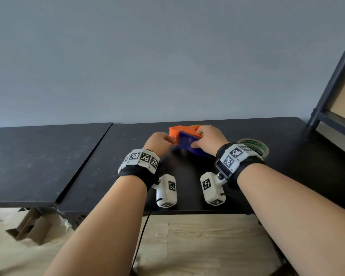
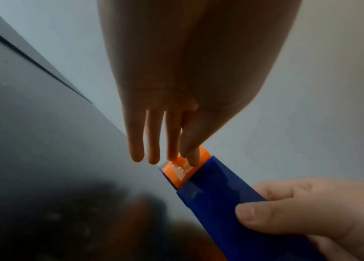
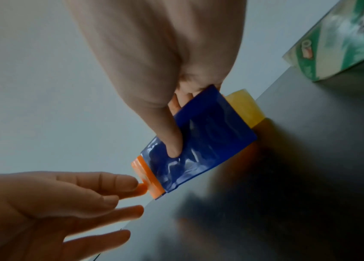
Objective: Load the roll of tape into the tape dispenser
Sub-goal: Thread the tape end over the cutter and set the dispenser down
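A black table is standing against a grey wall, another black table just beside it. A dark metal rack is standing nearby; cardboard is lying on the wooden floor.

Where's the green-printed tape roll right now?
In the head view the green-printed tape roll lies flat on the black table, right of the right hand that holds the tape dispenser.
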Demonstrator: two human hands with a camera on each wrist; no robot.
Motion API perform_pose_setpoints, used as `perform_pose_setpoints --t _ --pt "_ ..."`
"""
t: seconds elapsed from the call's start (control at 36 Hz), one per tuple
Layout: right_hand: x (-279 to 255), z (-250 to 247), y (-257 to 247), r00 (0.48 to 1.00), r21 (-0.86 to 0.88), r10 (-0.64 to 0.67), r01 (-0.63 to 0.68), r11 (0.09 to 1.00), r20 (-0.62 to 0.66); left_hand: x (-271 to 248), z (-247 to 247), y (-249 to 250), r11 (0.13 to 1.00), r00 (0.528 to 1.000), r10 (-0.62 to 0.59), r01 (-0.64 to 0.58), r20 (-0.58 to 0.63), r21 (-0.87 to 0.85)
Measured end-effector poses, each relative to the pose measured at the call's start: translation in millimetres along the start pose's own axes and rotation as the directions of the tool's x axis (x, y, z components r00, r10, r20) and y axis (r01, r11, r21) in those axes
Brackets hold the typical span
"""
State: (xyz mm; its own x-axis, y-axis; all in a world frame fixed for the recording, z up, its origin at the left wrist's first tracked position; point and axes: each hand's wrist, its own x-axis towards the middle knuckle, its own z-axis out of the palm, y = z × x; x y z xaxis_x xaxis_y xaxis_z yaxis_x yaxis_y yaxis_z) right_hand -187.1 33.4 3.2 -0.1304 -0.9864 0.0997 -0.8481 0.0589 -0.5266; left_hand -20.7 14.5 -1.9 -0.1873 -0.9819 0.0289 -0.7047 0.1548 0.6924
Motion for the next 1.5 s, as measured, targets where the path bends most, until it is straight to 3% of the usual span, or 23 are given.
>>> perform_pose_setpoints --t 0.14,0.31,0.44,0.56,0.69,0.83,1.0,1.11,1.28,1.5 --pt "9.7 8.6 -1.0 0.999 -0.083 -0.001 0.005 0.997 0.046 4.2 0.6 -10.5 0.998 0.995 -0.07 0.07 0.072 0.011" --pt "14.2 7.9 -3.1 0.999 -0.131 0.008 -0.003 0.991 0.035 5.0 -3.5 -10.8 0.996 0.996 -0.085 0.084 0.013 0.005" --pt "7.9 -3.3 1.9 1.0 -0.031 0.003 -0.003 1.0 -0.001 3.8 -2.8 -4.8 0.998 0.996 -0.045 0.041 -0.08 -0.045" --pt "-1.4 -14.1 14.1 0.992 0.06 0.036 -0.029 0.998 -0.123 1.1 6.1 12.1 0.999 0.991 0.014 -0.021 -0.136 -0.046" --pt "-16.1 -26.7 35.7 0.977 -0.053 0.097 -0.109 0.993 -0.188 -1.3 25.1 34.4 0.997 0.987 0.083 -0.083 -0.136 0.002" --pt "-25.6 -34.4 56.4 0.965 -0.161 0.237 -0.252 0.954 -0.107 1.8 42.7 43.8 0.99 0.988 0.134 -0.13 -0.07 0.057" --pt "-27.3 -35.4 66.3 0.95 -0.206 0.303 -0.311 0.928 -0.072 13.9 58.6 39.7 0.951 0.988 0.146 -0.155 0.055 0.267" --pt "-23.7 -37.6 67.0 0.954 -0.187 0.286 -0.299 0.936 -0.092 18.9 62.2 38.5 0.973 0.992 0.115 -0.122 0.046 0.195" --pt "-7.3 -37.1 63.0 0.968 -0.239 0.25 -0.245 0.94 -0.007 24.8 62.9 33.4 0.983 0.995 0.09 -0.094 0.03 0.16" --pt "15.6 -35.4 62.9 0.972 -0.326 0.234 -0.222 0.919 -0.002 29.0 58.6 34.7 0.97 0.992 0.125 -0.118 -0.016 0.211"
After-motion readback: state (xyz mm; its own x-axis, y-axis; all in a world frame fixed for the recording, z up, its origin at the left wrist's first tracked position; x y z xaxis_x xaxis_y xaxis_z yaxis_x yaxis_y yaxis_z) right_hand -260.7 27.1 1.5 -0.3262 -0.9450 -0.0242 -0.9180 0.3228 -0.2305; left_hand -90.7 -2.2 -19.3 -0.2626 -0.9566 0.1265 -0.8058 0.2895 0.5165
